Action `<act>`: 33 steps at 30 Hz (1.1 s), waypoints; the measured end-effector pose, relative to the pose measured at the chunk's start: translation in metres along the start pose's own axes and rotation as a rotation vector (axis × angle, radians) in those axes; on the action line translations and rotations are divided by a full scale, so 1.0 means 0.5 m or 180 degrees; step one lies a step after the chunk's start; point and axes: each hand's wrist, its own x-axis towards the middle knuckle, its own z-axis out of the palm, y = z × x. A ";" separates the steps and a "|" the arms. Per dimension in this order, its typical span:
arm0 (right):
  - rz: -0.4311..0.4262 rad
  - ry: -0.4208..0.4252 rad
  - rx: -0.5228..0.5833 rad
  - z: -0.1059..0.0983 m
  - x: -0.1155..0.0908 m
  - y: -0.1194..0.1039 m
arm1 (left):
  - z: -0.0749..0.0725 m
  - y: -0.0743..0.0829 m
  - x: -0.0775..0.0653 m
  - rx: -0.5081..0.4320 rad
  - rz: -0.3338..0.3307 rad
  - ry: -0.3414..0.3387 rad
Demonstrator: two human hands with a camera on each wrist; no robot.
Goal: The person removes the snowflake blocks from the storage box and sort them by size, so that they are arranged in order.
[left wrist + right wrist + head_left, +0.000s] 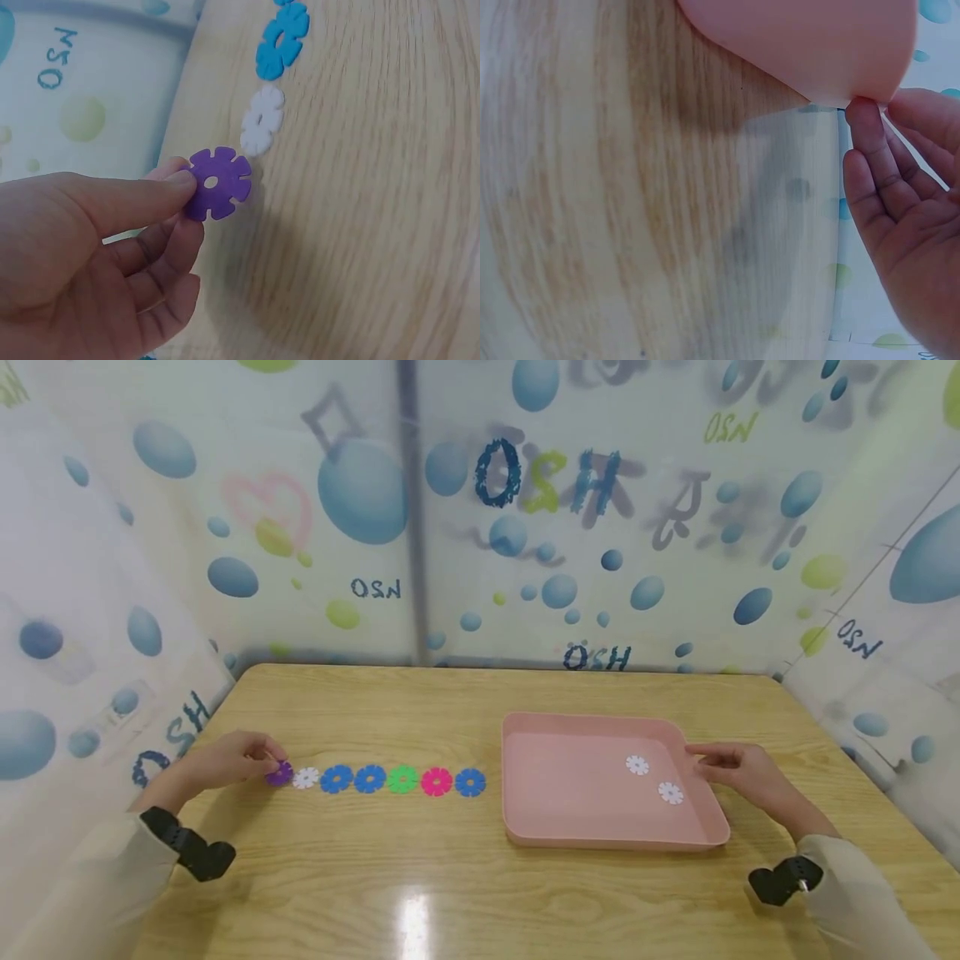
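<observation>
Between thumb and fingers, my left hand (234, 760) pinches a purple notched plastic disc (217, 184) with a hole in its middle. That disc is at the left end of a row on the table, beside a white disc (305, 778). Rightward follow two blue discs, a green disc (402, 779), a pink disc (437, 782) and another blue disc (471, 782). My right hand (742, 774) holds the right side wall of a pink tray (577, 777), thumb at the rim and fingers outside. Two white discs (637, 765) lie in the tray's right part.
The wooden table (360, 885) runs back to a patterned curtain (480, 527), with similar cloth at both sides. A black wrist strap (187, 843) sits on the left sleeve and another (786, 881) on the right.
</observation>
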 end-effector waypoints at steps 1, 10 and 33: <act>0.0018 0.0000 0.0003 0.001 0.000 0.000 | 0.001 -0.004 -0.001 -0.0001 -0.0037 0.0009; -0.0009 0.0003 0.0064 0.004 0.000 -0.001 | 0.010 -0.034 -0.005 0.0116 -0.0089 0.0270; 0.0007 0.0045 0.0107 0.004 0.000 0.007 | 0.026 -0.018 0.012 0.0174 -0.0036 0.0471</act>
